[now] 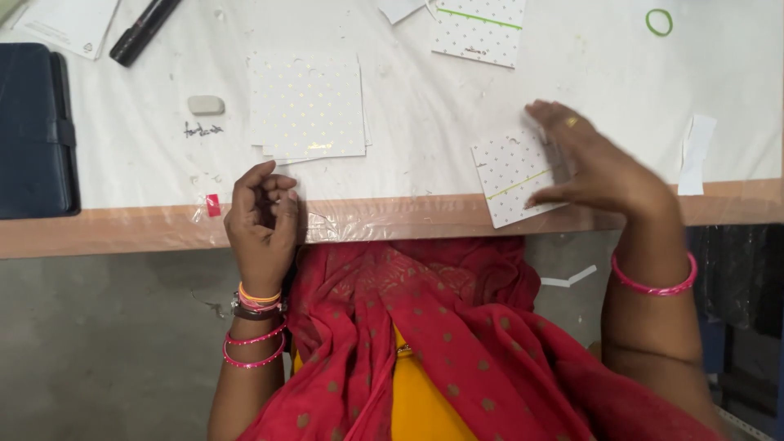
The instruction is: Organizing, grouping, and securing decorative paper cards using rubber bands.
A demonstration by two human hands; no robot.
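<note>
A white-covered worktable (425, 98) fills the far half of the head view, its near edge a band of bare wood under wrinkled clear film; below it, grey floor and my red dotted scarf (457, 343) over a yellow garment. My right hand (592, 163) lies flat on a small white dotted card (510, 175) with a thin green line across it, at the right of the near edge; the fingers are stretched out and slightly spread, a ring on one, the thumb along the card's near side; the card's near corner juts past the table edge. My left hand (263, 216) sits at the near edge toward the left, fingers curled in toward the thumb as if pinching; whether anything is between them I cannot tell. Just beyond it lies a loose stack of dotted white cards (306, 106); to the left of the stack, a grey eraser (206, 104). Farther off at the far edge, another dotted card with a green line (478, 33); a green rubber band (659, 22) at far right; a black marker (143, 31) at far left; a dark blue case (37, 131) at the left border; a scrap of red tape (213, 205) near my left hand. Pink bangles ring both wrists.
</note>
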